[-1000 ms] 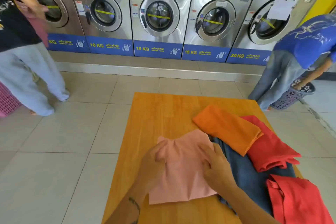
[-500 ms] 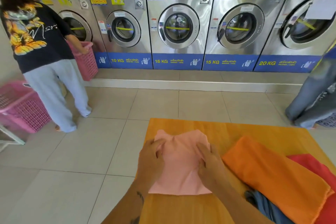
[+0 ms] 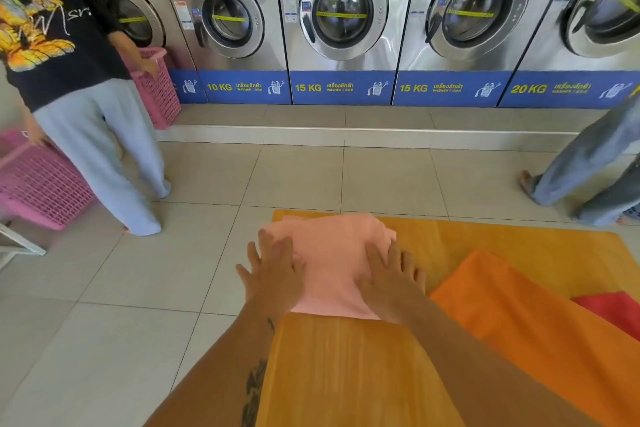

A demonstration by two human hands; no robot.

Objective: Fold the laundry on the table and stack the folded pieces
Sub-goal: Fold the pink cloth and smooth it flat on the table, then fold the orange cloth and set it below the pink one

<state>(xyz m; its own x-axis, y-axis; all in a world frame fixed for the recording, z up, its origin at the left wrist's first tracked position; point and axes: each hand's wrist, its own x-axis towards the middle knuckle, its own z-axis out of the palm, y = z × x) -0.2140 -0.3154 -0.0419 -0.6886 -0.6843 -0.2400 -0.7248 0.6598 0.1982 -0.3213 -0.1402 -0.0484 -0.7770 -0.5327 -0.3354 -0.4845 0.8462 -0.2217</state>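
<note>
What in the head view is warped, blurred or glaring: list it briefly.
Head view: wide-angle distortion bends the washing machines outward and tilts the ones near the frame edges; bright reflections streak their steel fronts; lighting is even daylight, with only soft shadows under the left hand and right hand on the pink cloth; the wooden table grain near the bottom looks smeared by motion blur.

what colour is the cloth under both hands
Light pink cloth, plain, seen best in the head view.

Background: laundromat, tiled floor.
Washing machines across top of frame; person in black shirt upper left, touching two pink baskets; another person's legs at right edge.
</note>
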